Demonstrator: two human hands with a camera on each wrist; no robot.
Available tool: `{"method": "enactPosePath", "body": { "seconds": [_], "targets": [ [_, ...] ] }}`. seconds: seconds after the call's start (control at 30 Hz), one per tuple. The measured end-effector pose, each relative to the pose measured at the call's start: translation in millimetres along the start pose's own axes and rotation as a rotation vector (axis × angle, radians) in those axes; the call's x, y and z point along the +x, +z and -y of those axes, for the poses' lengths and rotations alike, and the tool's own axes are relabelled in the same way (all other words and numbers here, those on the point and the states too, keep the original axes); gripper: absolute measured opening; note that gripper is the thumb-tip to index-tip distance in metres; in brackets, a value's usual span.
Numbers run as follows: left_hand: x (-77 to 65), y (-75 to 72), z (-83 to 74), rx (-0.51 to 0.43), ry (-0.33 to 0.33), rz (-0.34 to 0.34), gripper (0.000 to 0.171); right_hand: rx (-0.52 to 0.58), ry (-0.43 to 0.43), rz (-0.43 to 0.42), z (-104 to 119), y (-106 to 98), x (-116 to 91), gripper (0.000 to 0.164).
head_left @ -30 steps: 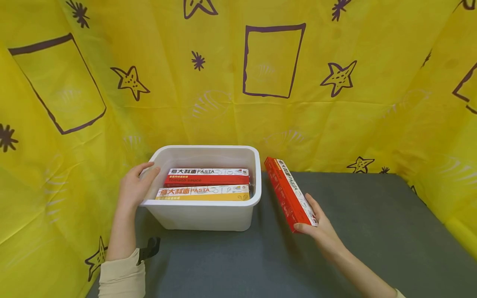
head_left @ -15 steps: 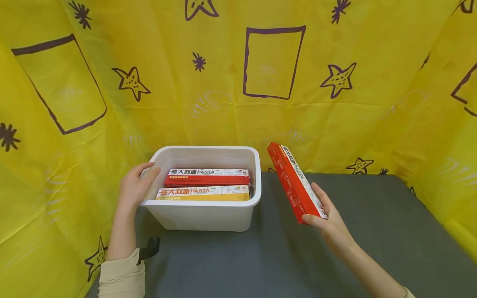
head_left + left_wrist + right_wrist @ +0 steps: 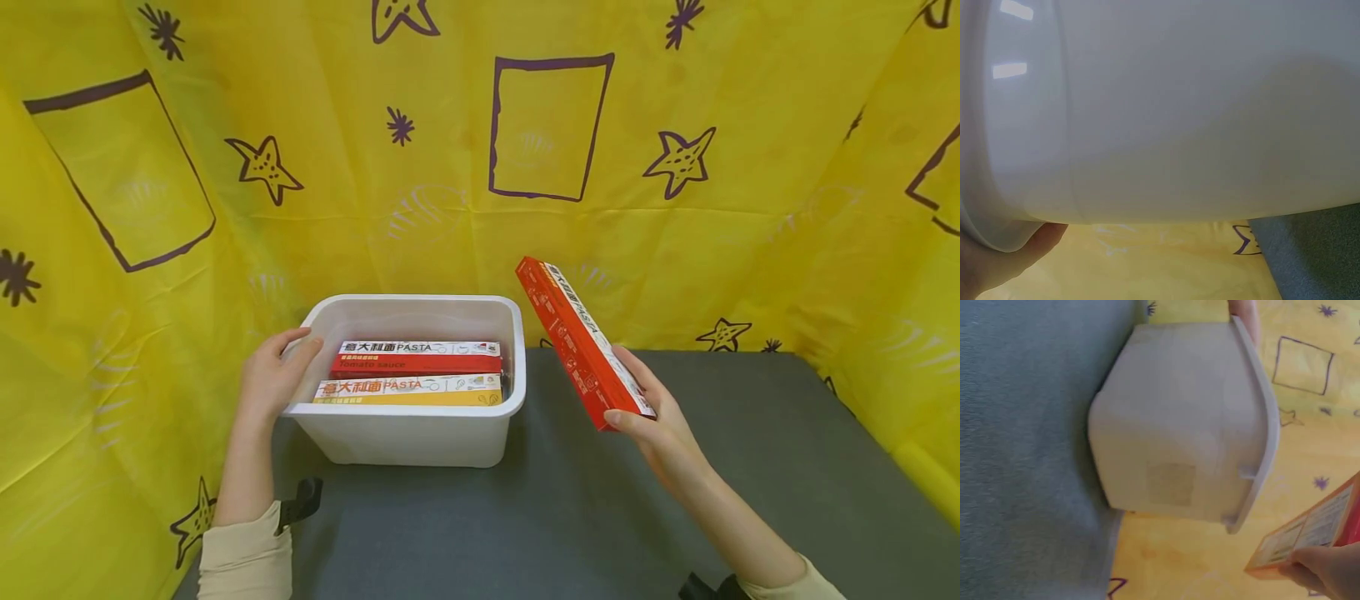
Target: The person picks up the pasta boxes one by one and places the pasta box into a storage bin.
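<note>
My right hand (image 3: pixel 663 425) holds a red-and-white pasta box (image 3: pixel 573 342) by its near end, thumb on the red side. The box is raised above the table, tilted with its far end up, just right of the white plastic bin (image 3: pixel 408 437). At the bin's left rim, my left hand (image 3: pixel 272 375) grips the edge; part of that hand shows under the rim in the left wrist view. Inside the bin lie a red tomato sauce pasta box (image 3: pixel 416 363) and, nearer me, a yellow-and-white pasta box (image 3: pixel 412 392). The right wrist view shows the held box (image 3: pixel 1300 534) beyond the bin's rim.
The bin stands on a dark grey table (image 3: pixel 750 450). A yellow cloth (image 3: pixel 420 250) printed with starfish and rectangles hangs behind and along both sides. Black wrist straps (image 3: pixel 300 500) show at the sleeves.
The right hand has lifted the red pasta box higher off the table, first moving right, then bringing the box's far end back toward the bin. The left hand and bin have stayed put.
</note>
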State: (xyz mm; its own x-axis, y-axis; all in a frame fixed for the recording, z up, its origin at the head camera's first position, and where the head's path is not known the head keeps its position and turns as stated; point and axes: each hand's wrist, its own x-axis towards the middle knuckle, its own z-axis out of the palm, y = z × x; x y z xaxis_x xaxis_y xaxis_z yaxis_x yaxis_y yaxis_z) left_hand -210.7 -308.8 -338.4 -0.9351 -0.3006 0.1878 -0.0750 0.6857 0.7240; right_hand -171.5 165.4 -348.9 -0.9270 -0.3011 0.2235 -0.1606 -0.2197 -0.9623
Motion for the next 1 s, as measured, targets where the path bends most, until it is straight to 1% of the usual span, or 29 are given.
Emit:
{"method": "enactPosePath", "body": {
  "seconds": [0.17, 0.3, 0.57, 0.67, 0.87, 1.0],
  "targets": [
    [-0.5, -0.3, 0.4, -0.008, -0.003, 0.003, 0.065, 0.025, -0.024, 0.074, 5, 6, 8, 0.073],
    [0.0, 0.2, 0.6, 0.0, 0.009, -0.005, 0.064, 0.02, -0.03, 0.111, 6, 12, 13, 0.074],
    [-0.3, 0.2, 1.3, -0.003, 0.02, -0.011, 0.063, -0.056, -0.036, 0.159, 4, 20, 22, 0.075],
    [-0.5, -0.7, 1.1, -0.004, 0.014, -0.009, 0.063, -0.074, -0.056, 0.17, 3, 23, 27, 0.076],
    [-0.3, -0.3, 0.8, -0.014, 0.004, 0.0, 0.064, -0.089, -0.096, 0.168, 3, 31, 34, 0.072],
    [-0.7, -0.3, 0.9, -0.016, 0.004, -0.002, 0.063, -0.082, -0.102, 0.196, 4, 35, 38, 0.071]
  ]
}}
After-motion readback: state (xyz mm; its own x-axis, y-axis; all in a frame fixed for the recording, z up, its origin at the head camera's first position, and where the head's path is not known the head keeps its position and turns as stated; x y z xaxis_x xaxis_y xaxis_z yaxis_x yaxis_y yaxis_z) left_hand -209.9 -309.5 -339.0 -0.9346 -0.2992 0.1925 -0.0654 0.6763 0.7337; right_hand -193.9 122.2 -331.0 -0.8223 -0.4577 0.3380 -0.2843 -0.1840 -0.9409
